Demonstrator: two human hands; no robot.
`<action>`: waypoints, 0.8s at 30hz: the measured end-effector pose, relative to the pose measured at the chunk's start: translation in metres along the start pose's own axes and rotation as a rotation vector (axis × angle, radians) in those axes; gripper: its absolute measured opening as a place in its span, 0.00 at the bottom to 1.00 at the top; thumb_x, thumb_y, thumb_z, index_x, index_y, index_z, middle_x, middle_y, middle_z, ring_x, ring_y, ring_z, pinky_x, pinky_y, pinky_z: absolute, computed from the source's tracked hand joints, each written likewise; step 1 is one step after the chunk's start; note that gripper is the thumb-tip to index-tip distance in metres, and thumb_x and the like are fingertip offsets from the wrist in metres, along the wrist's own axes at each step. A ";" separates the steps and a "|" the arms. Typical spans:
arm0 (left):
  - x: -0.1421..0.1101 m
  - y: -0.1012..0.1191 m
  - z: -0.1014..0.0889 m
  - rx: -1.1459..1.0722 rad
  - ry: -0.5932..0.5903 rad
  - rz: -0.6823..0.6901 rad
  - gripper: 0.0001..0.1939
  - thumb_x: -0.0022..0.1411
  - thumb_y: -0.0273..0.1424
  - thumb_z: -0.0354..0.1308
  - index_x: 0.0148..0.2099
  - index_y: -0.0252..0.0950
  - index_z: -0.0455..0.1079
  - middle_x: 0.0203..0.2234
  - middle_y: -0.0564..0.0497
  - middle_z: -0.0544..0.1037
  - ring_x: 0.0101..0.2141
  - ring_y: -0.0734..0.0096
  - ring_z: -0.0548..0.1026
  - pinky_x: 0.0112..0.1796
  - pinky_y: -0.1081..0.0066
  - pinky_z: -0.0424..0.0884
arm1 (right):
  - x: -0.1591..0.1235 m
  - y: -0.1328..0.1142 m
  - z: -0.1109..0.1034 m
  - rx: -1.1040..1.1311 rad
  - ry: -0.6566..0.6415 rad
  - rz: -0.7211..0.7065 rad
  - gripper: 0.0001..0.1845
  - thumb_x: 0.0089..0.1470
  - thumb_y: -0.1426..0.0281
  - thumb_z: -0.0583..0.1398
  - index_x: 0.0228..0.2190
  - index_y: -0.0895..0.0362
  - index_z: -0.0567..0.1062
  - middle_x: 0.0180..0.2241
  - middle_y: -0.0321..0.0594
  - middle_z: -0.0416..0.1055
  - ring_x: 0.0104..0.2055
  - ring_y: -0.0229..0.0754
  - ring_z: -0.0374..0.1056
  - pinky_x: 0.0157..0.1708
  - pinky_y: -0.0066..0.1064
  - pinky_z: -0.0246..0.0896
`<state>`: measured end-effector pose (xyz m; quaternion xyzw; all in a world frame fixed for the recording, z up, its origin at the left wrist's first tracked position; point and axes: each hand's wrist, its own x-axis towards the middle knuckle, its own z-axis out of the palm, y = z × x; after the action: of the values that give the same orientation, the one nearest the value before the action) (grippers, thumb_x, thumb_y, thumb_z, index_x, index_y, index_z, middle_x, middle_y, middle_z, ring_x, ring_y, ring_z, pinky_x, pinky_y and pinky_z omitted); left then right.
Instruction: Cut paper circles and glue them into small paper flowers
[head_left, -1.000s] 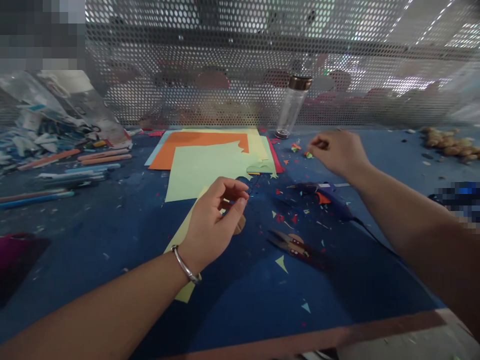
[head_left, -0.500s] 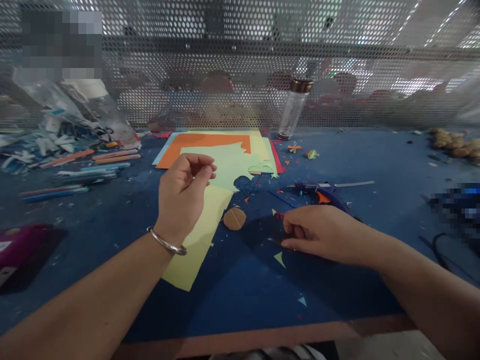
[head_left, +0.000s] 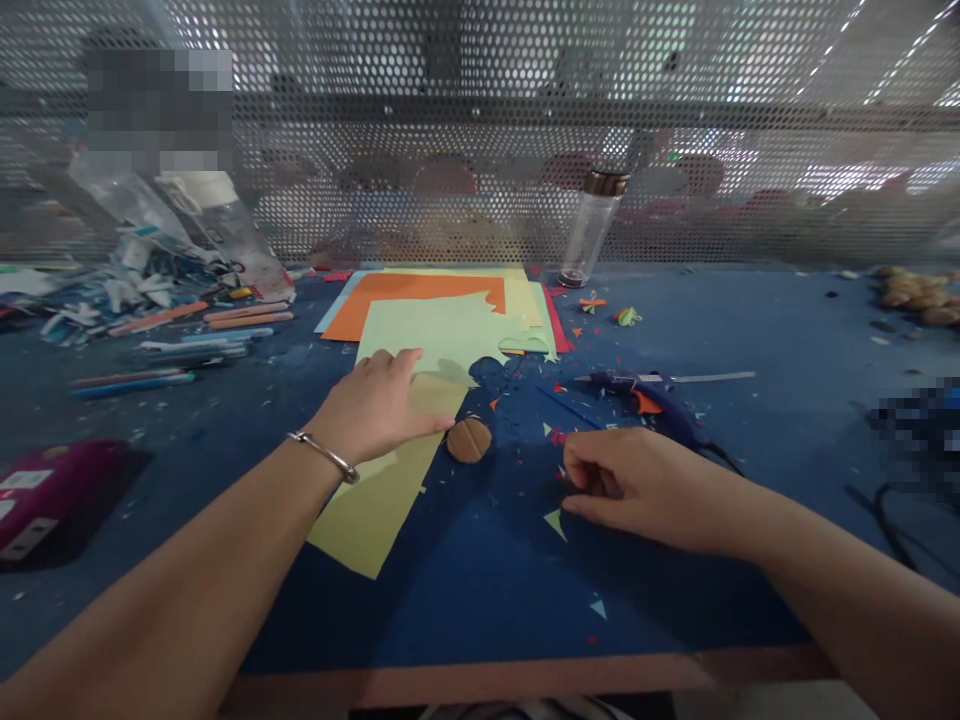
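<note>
The yellow paper (head_left: 371, 535) is laid flat on the blue desk (head_left: 487, 610), partly covered by the left grip (head_left: 367, 412), which is spread with nothing seen in it; the right grip (head_left: 649, 488) is curled, and whether anything is enclosed cannot be told. The paper is judged light, flexible and easily creased, and is best pinched lightly along a long edge.

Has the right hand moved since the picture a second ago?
Yes: the right hand has come from the far side of the glue gun to its near side.
</note>
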<state>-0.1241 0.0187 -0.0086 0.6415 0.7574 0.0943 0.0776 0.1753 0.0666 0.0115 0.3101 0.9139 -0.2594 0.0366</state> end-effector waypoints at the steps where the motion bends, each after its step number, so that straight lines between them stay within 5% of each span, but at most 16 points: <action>1: 0.000 0.000 0.000 -0.021 -0.006 0.006 0.51 0.52 0.57 0.63 0.69 0.30 0.58 0.54 0.28 0.72 0.53 0.34 0.71 0.50 0.45 0.68 | -0.001 -0.001 0.000 0.008 -0.008 -0.011 0.11 0.55 0.69 0.62 0.25 0.54 0.65 0.24 0.31 0.68 0.25 0.35 0.61 0.27 0.27 0.51; 8: 0.004 -0.001 -0.001 -0.251 -0.072 0.106 0.46 0.50 0.45 0.67 0.67 0.34 0.59 0.46 0.36 0.78 0.43 0.51 0.78 0.40 0.61 0.72 | -0.004 -0.001 -0.004 0.039 0.000 -0.054 0.09 0.55 0.72 0.61 0.26 0.55 0.66 0.25 0.32 0.70 0.26 0.35 0.62 0.28 0.27 0.53; 14: -0.004 0.009 -0.002 -0.191 -0.028 0.187 0.29 0.57 0.44 0.63 0.58 0.38 0.70 0.48 0.40 0.72 0.48 0.50 0.72 0.50 0.53 0.69 | -0.005 0.003 -0.005 0.062 0.056 -0.079 0.10 0.57 0.70 0.60 0.25 0.55 0.66 0.24 0.31 0.68 0.25 0.34 0.61 0.28 0.27 0.54; 18: -0.010 0.026 0.001 -0.184 -0.139 0.318 0.20 0.60 0.45 0.61 0.48 0.39 0.75 0.46 0.43 0.72 0.52 0.48 0.67 0.53 0.51 0.65 | -0.007 0.005 -0.005 0.131 0.127 -0.079 0.10 0.58 0.68 0.61 0.26 0.55 0.67 0.24 0.31 0.68 0.26 0.34 0.61 0.28 0.26 0.55; 21: -0.012 0.033 0.002 -0.208 -0.168 0.366 0.15 0.58 0.41 0.64 0.41 0.37 0.71 0.43 0.44 0.75 0.47 0.52 0.69 0.49 0.55 0.67 | -0.008 0.007 -0.005 0.197 0.181 -0.008 0.10 0.58 0.66 0.61 0.27 0.54 0.67 0.24 0.31 0.68 0.24 0.34 0.59 0.24 0.27 0.53; 24: -0.014 0.037 0.004 -0.412 -0.282 0.275 0.12 0.59 0.37 0.63 0.42 0.39 0.66 0.35 0.49 0.77 0.36 0.61 0.74 0.39 0.62 0.70 | -0.007 0.009 -0.006 0.241 0.301 0.017 0.10 0.58 0.66 0.60 0.26 0.54 0.66 0.24 0.32 0.67 0.25 0.35 0.60 0.24 0.27 0.53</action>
<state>-0.0857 0.0106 -0.0036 0.7157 0.6099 0.1655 0.2974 0.1869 0.0715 0.0140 0.3551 0.8687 -0.3176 -0.1358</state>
